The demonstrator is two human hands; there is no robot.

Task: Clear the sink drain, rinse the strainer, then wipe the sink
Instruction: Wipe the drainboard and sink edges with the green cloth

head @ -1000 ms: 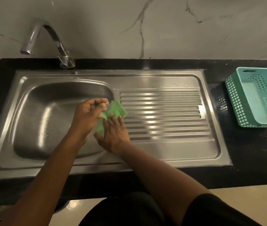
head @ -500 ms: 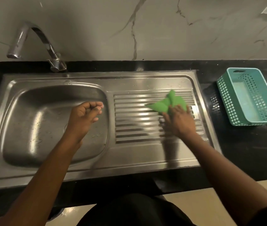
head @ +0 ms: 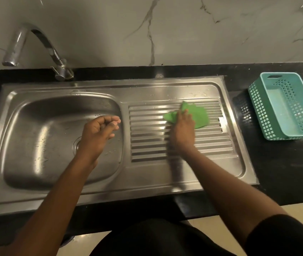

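The green cloth [head: 197,115] lies on the ribbed draining board [head: 211,145] just to the right of the basin [head: 36,126], toward the board's back edge, and I have the right hand [head: 182,132] pressing down on it with the fingers laid fairly straight over its near left corner; the hand is blurred, so I cannot tell whether the thumb pinches a fold. I judge this to be the wiping step of the task. The cloth is bunched, not spread, so my main worry is that it rides over the ridge tops and leaves water in the grooves, or slips out from under the fingers on the wet steel. A wide stroke to the right of the basin could also knock the teal basket [head: 258,111], which sits on the black counter [head: 285,172] just past the sink's [head: 147,89] rim. The left hand [head: 99,133] hovers above the basin's right half, fingers loosely curled toward the thumb and holding nothing I can see. Its wrist covers part of the drain [head: 76,144], so I cannot tell whether the strainer is seated. Of the 2 forearms, the right reaches furthest from the basin.
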